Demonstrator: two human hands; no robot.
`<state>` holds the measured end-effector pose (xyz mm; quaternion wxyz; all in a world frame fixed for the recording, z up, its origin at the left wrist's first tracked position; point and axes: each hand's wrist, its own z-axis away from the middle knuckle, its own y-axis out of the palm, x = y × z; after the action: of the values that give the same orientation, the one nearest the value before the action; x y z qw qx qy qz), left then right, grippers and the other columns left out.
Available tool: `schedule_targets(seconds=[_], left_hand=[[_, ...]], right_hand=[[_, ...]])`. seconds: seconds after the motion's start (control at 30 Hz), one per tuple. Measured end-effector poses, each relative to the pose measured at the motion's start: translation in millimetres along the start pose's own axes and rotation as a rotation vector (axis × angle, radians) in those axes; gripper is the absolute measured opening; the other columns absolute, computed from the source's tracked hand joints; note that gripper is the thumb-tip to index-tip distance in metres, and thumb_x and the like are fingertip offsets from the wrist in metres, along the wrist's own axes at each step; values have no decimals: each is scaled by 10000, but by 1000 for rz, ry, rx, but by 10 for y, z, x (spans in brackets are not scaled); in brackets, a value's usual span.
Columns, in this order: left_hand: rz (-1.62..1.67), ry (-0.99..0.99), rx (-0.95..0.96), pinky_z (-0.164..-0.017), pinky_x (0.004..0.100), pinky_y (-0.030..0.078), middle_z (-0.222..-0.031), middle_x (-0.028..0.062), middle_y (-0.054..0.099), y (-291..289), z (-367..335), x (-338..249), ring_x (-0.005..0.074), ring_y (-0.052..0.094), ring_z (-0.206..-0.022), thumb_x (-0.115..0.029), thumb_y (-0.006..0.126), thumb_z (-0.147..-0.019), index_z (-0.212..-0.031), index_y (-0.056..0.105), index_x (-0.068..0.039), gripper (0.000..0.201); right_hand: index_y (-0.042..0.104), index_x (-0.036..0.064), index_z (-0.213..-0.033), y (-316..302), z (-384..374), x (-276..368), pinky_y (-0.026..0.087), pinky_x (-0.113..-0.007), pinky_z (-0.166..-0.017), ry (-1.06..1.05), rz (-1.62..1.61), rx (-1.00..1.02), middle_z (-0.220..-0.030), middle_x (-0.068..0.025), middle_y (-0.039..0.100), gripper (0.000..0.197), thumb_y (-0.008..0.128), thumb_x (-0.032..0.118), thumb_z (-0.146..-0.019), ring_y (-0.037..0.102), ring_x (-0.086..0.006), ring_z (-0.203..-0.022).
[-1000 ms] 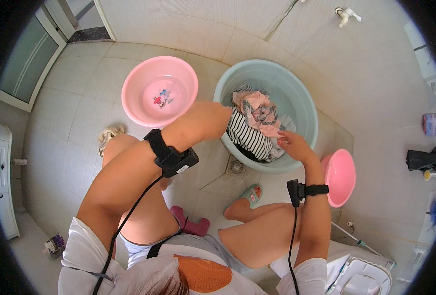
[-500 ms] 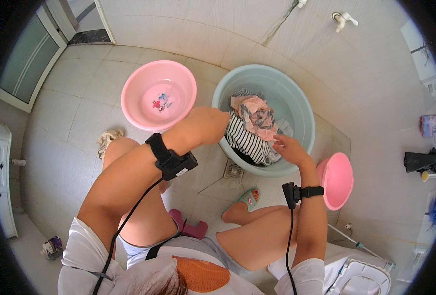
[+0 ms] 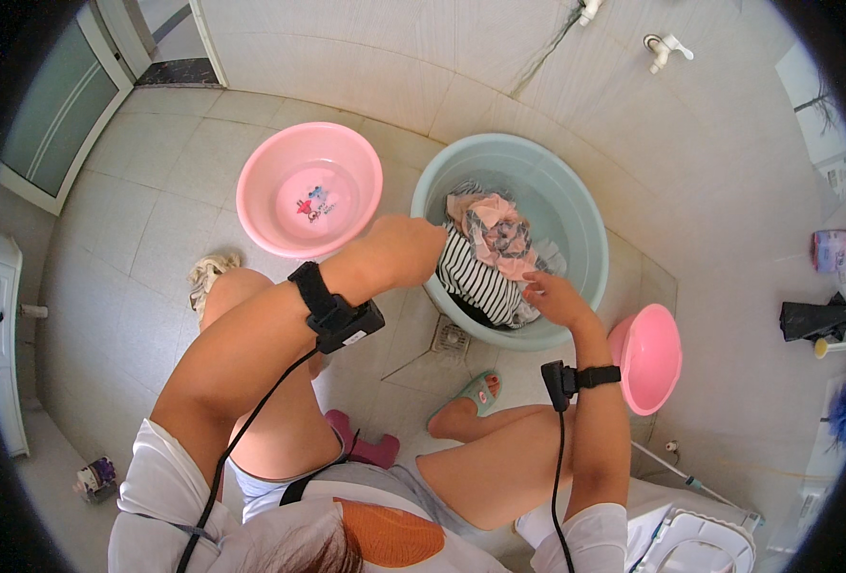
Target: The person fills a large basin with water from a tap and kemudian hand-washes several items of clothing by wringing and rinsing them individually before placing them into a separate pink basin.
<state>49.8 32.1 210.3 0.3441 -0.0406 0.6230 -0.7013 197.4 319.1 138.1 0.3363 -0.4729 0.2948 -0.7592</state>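
Note:
A large grey-green basin (image 3: 590, 229) holds wet laundry and some water. On top lies a bunched pink garment with dark patches (image 3: 496, 229), above a black-and-white striped garment (image 3: 475, 271). My left hand (image 3: 410, 252) is closed in a fist at the basin's left rim, beside the stripes. Its fingers are turned away, so what they hold is hidden. At the right of the laundry, my right hand (image 3: 555, 297) has its fingers bent, with the tips closed at the lower edge of the pink garment. Each wrist wears a black strap with a small cabled box.
A pink basin of water (image 3: 251, 196) stands left of the big one, a smaller pink basin (image 3: 654, 359) to its right. A floor drain (image 3: 451, 339) lies in front. Taps (image 3: 666, 52) stick out of the wall. A white potty-like seat (image 3: 695, 549) sits at lower right.
The view has shifted slightly, and both basins sit a little lower in it. My right hand has moved slightly left and down along the laundry. My left hand stays at the rim.

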Motion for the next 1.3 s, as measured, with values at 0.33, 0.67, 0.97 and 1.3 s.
schedule_targets(seconds=[0.33,0.67,0.97,1.3], left_hand=[[13,13,16,-684,473,483,-814,204,628,-14,-7,-7,381,614,-791,-134,524,-798,-943,573,-29,185],[10,1,5,-685,475,481,-819,206,622,11,-10,13,383,610,-795,-131,515,-794,-931,566,-26,179],[24,1,-6,-684,477,478,-817,200,620,22,-7,19,382,607,-801,-137,523,-798,-933,562,-29,178],[26,8,0,-691,471,481,-835,205,624,-8,0,12,377,610,-809,-145,531,-805,-948,576,-27,190]], right_hand=[[578,24,-1125,71,-25,-59,481,-371,-761,-118,8,-37,-914,-176,655,370,616,200,-803,630,-331,-845],[536,-10,-1185,19,-21,39,501,-323,-759,-14,63,25,-987,-151,649,410,615,181,-831,631,-237,-871],[543,-7,-1173,35,-39,61,499,-329,-764,-69,33,14,-1020,-165,638,395,609,177,-830,629,-249,-901],[549,5,-1169,42,-37,117,492,-330,-754,-26,51,68,-962,-164,650,389,609,173,-824,632,-250,-852]])
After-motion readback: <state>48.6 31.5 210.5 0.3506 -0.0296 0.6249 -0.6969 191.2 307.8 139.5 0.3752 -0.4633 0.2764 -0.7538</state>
